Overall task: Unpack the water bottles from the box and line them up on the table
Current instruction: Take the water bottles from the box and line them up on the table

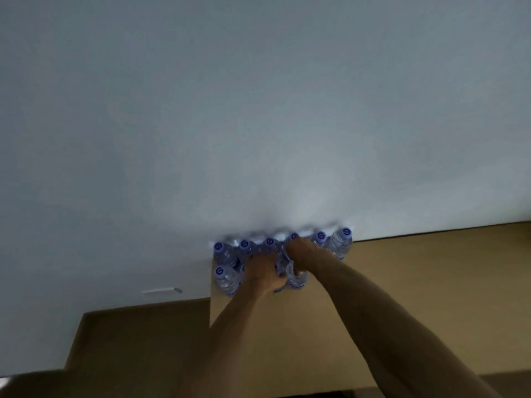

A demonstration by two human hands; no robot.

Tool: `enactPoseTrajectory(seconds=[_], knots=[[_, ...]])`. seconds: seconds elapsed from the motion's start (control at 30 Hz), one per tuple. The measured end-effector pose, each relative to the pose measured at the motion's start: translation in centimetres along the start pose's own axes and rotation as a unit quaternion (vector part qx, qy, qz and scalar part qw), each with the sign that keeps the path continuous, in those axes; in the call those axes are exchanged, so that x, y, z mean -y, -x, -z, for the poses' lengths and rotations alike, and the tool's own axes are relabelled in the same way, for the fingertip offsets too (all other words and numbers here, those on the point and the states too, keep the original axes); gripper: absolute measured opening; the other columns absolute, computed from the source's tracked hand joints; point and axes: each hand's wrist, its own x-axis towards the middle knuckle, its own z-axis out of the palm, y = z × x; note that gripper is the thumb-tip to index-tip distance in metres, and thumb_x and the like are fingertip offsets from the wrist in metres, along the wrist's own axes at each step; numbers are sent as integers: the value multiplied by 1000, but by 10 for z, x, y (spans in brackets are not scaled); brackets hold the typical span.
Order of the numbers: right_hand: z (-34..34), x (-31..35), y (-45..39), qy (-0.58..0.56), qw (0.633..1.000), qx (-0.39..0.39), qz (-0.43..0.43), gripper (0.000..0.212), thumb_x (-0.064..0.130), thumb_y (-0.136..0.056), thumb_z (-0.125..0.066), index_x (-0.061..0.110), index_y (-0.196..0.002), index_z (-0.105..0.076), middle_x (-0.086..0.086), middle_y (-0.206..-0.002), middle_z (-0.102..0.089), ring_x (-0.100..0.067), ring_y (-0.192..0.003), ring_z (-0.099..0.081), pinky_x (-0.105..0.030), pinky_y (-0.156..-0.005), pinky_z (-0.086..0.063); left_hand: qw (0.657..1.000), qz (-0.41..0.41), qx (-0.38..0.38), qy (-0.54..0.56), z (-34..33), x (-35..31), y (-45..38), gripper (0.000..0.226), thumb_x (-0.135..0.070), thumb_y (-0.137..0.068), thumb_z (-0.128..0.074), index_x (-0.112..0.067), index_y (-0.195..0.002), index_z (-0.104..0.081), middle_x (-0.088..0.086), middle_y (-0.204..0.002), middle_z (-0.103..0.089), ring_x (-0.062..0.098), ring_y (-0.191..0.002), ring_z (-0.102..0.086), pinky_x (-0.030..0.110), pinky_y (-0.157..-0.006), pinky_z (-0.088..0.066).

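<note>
both hands reach far forward among a cluster of bottles at the back of the tan bench [402, 282], against the pale grey wall [258, 110]. left hand [263, 272] has its fingers curled down round something in the middle of the cluster, most likely a bottle body, though the blur hides exactly what it grips. right hand [300, 252] is closed round the upper part of a clear plastic water bottle with a blue-and-white cap [297, 278], fingers wrapped at about the shoulder.

around them stand more of the same clear bottles: a back row [270, 245] of caps along the wall, with the rightmost bottle [342, 242] standing upright just beside the right wrist, and a front-left bottle [227, 280] upright near the bench's edge. all seem full and capped.

no box is visible in this view, so i cannot tell where it sits.

as a judgement: full bottles carry real weight for their size, and their thin ribbed walls give under a squeeze, so a grip at the stiffer shoulder or neck below the cap holds better than one at mid-body. smooth plastic may slip, and the bottles stand so close that nudging one could topple its neighbours. a white strip [161, 291] lies low on the wall to the left.
</note>
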Motion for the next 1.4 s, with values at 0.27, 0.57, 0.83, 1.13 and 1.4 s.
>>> enactPoseTrajectory(seconds=[0.27, 0.57, 0.83, 1.13, 1.4], knots=[[18, -5, 21, -54, 994, -73, -61, 33, 19, -79, -68, 10, -111, -64, -17, -114, -64, -32, -108, -63, -35, -79, -51, 996, 23, -90, -11, 17, -4, -2, 25, -41, -82, -51, -19, -80, -63, 3, -85, -69, 23, -81, -68, 29, -60, -46], [27, -56, 98, -126, 970, -155, -135, 27, 28, -90, -55, 12, -110, -66, -16, -115, -64, -31, -109, -62, -34, -87, -50, 990, -36, -131, 33, 37, -102, -10, 24, -26, -93, -46, -15, -93, -67, 4, -96, -69, 23, -91, -66, 33, -71, -45], [10, -192, 262, -160, 928, -187, -279, 20, 8, -86, -50, 5, -103, -60, -16, -111, -62, -32, -99, -63, -32, -69, -47, 982, -160, -90, -40, 38, -284, 5, 27, -27, -96, -42, -19, -104, -66, 0, -105, -66, 18, -99, -64, 30, -81, -49], [-92, -339, 506, -204, 803, -277, -486, 23, 10, -90, -51, 13, -110, -61, -10, -112, -61, -26, -100, -60, -37, -81, -51, 972, -224, -51, -50, 10, -494, 50, 44, -46, -99, -34, -17, -122, -57, 10, -120, -58, 25, -109, -56, 38, -91, -46], [-196, -412, 662, -221, 696, -287, -620, 36, 18, -88, -55, 20, -123, -55, -13, -126, -48, -33, -118, -46, -46, -99, -38, 956, -280, 2, -85, -45, -650, 102, 59, -54, -99, -26, -22, -147, -35, 15, -152, -34, 31, -137, -35, 45, -110, -31]])
